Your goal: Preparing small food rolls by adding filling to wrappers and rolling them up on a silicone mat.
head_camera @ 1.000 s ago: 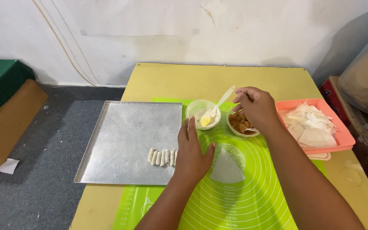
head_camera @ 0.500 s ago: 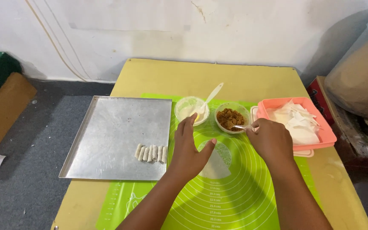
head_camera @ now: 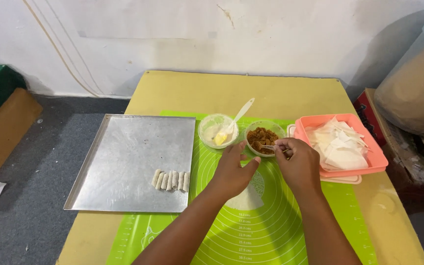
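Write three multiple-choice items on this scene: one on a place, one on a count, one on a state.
1. Where do the rolled pieces lie?
A. on the metal tray
B. in the pink basket
C. on the floor

2. How many rolled pieces are there?
A. two
B. five
C. nine

3. What does the right hand hold?
A. nothing
B. a spoon over the bowl of brown filling
C. the white spatula

Answers:
1 A, they sit near the tray's front edge.
2 B, five lie side by side.
3 B, the spoon's tip reaches the filling.

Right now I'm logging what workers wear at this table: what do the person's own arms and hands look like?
Both forearms are bare as far as the view shows: no sleeves visible. The left hand and right hand wear no gloves, and I see no rings, watch or bracelet on either.
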